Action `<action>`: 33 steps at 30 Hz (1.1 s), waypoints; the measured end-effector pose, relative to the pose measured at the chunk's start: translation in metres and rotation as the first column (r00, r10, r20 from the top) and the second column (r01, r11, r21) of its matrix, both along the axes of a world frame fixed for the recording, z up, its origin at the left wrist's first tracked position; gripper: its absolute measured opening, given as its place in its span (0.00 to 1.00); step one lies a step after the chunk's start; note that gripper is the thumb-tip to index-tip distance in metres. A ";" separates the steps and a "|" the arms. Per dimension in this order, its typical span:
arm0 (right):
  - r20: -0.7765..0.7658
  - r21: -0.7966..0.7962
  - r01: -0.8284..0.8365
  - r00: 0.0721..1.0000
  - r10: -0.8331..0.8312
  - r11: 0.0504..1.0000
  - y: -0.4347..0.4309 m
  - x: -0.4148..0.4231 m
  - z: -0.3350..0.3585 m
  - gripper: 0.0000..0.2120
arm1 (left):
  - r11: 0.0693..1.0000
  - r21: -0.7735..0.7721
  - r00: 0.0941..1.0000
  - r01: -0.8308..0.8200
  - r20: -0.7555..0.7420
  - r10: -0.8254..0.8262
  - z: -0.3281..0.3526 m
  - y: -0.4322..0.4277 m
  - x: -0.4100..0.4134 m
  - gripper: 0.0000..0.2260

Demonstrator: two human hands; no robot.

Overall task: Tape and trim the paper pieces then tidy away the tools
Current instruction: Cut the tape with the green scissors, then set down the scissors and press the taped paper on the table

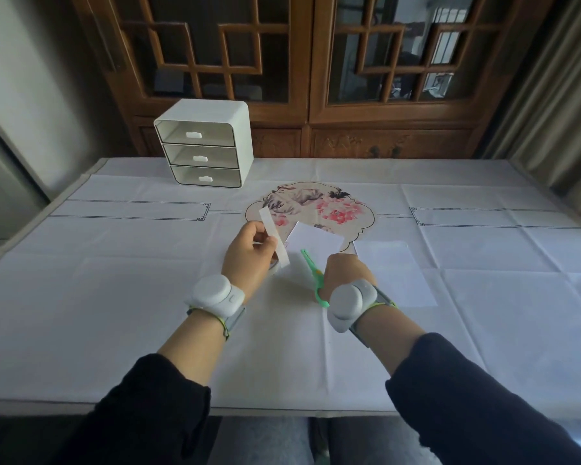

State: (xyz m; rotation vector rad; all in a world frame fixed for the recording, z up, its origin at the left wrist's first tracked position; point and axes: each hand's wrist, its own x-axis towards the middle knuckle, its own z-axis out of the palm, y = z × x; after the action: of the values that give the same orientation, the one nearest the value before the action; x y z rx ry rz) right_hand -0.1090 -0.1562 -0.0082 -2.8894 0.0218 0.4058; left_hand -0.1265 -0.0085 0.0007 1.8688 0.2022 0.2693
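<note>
A dark brown wooden cabinet [309, 105] with lattice-framed glass doors fills the back from eleven to one o'clock; its panes carry pale reflections of daylight, and its lower panels are carved. At ten o'clock stands a plain pale grey wall [24, 78]. At two o'clock hang grey-beige pleated curtains [557, 95]. Nearer lies the wide surface [114, 313] under a creased white cloth with thin dark line borders and a fan-shaped pink flower painting [336, 209] at its centre.

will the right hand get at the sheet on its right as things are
Probably yes: nothing lies between the right hand and the sheet, though that hand grips scissors, so lifting looks awkward.
</note>
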 end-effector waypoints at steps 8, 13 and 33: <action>-0.149 -0.023 -0.087 0.985 0.083 0.996 0.004 0.009 0.001 0.02 | 0.995 -0.055 0.996 0.080 -0.039 -0.083 -0.005 -0.005 -0.001 0.07; 0.033 0.225 -0.022 0.999 0.015 0.974 -0.007 0.003 0.005 0.11 | 0.982 -0.043 0.981 0.181 -0.060 -0.184 -0.006 -0.011 -0.001 0.10; 0.290 0.726 -0.022 0.916 -0.278 0.687 -0.091 -0.009 0.015 0.03 | 0.907 0.005 0.882 0.422 -0.234 -0.409 -0.007 -0.078 -0.002 0.17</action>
State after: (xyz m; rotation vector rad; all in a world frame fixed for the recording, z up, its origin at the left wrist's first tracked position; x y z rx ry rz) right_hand -0.1185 -0.2468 0.0073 -2.1008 0.0039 -0.1706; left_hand -0.1281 -0.0866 -0.0064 1.9446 -0.0570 -0.2405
